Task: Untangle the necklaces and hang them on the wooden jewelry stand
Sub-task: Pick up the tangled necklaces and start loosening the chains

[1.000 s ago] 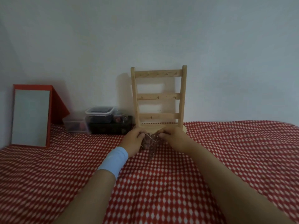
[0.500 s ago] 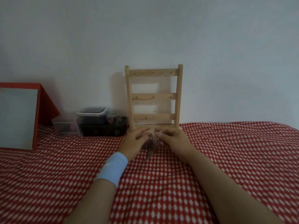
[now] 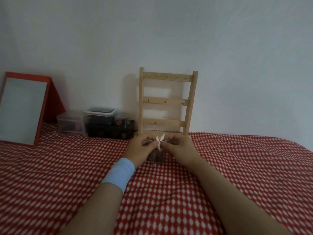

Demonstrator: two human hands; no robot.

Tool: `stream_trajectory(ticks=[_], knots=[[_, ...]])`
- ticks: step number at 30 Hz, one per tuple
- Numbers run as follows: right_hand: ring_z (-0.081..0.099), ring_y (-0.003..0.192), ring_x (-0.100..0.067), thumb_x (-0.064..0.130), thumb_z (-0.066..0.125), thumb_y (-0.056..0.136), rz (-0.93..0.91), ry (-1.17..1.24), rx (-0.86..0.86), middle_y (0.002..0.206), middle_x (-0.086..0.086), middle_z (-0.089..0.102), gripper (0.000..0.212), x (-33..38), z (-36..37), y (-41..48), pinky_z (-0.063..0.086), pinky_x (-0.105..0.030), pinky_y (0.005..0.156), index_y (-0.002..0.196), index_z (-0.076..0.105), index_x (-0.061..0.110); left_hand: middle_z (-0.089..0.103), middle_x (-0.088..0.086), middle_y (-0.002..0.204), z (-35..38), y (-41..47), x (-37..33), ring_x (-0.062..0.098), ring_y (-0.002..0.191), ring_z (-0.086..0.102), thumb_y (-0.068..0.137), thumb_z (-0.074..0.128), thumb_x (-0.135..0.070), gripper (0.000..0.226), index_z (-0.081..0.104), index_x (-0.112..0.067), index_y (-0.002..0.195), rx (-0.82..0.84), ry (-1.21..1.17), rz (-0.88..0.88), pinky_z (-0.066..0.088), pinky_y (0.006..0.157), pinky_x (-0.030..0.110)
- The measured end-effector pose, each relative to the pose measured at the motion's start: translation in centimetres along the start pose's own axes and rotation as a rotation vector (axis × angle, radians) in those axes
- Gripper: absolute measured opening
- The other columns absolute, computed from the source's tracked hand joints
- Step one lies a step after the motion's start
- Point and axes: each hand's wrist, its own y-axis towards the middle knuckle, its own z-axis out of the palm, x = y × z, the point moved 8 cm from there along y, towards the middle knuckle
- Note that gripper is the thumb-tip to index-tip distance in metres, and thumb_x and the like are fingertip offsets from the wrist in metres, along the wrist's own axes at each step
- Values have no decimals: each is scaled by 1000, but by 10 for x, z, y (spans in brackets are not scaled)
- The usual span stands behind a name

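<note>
Both hands sit close together: our left hand (image 3: 141, 150) and right hand (image 3: 179, 146) each pinch with curled fingers at the dark tangled clump of thin chain necklaces (image 3: 156, 155), which lies on the red cloth with white diamonds (image 3: 237, 167) just in front of the pale ladder-shaped wooden jewelry stand (image 3: 166, 102); a small whitish winged pendant (image 3: 160, 140) sticks up between them. We judge untangling is the step in hand, no chain yet on the stand's rungs. Next move calls for teasing one strand free with gentle pulls, not tightening knots, then lifting it to a peg.
</note>
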Motion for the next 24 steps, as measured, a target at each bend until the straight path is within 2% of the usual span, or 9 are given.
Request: stream_trajectory(ticks=[2,6,10,12,14,16,20,22,24], knots=[[71,73,-4,3,66,94,-55,-83,25,89,-7,77,13,6,5,-1,55,-18,68,102,74,11,72,-11,89,-1,-2,-3,-3,86,65,88,69,-22,4,71,-25,89,-5,54,37,44,75,7],[68,76,-3,12,67,94,-172,-434,-44,97,9,68,43,12,13,-1,56,-17,67,132,55,29,69,-12,83,-3,-1,-5,2,83,64,88,69,-24,7,70,-25,81,-11,215,65,46,76,18],[65,76,-1,15,58,99,-337,-750,-96,97,9,73,30,27,16,-3,55,-19,67,127,62,25,66,-14,74,-1,-5,-14,2,74,62,88,67,-31,17,63,-31,72,18,394,98,48,68,19],[65,77,-3,16,57,99,-375,-819,-125,96,8,74,27,30,14,-4,56,-22,69,123,67,24,66,-13,74,0,-5,-16,2,73,61,89,66,-33,18,62,-32,71,45,463,108,49,69,21],[64,77,-4,15,57,99,-407,-821,-194,97,7,74,26,35,6,-5,58,-27,71,121,69,23,65,-13,76,2,-5,-15,4,75,60,89,65,-35,18,63,-35,71,82,548,104,51,72,26],[62,75,0,16,58,98,-382,-752,-239,98,10,73,25,37,-5,-5,58,-24,71,119,70,24,66,-13,79,3,-5,-14,4,78,60,90,63,-36,16,67,-32,75,95,571,98,51,75,27],[67,82,2,32,71,90,-174,-495,-42,96,16,70,28,14,-1,-4,60,-23,78,117,71,24,66,-1,74,0,-5,-16,16,74,62,93,59,-37,29,69,-16,76,12,463,65,49,69,30],[66,81,2,35,80,84,-162,-495,-15,93,15,71,29,9,2,-3,59,-20,76,109,74,22,68,5,76,-4,-4,-15,21,77,64,93,60,-33,28,71,-12,78,-17,360,40,52,73,36],[68,82,2,30,81,85,-178,-488,-17,92,13,73,22,11,5,-1,60,-22,77,105,75,22,70,1,80,-6,-5,-15,16,80,66,92,62,-33,24,72,-15,79,-23,297,35,54,78,36]])
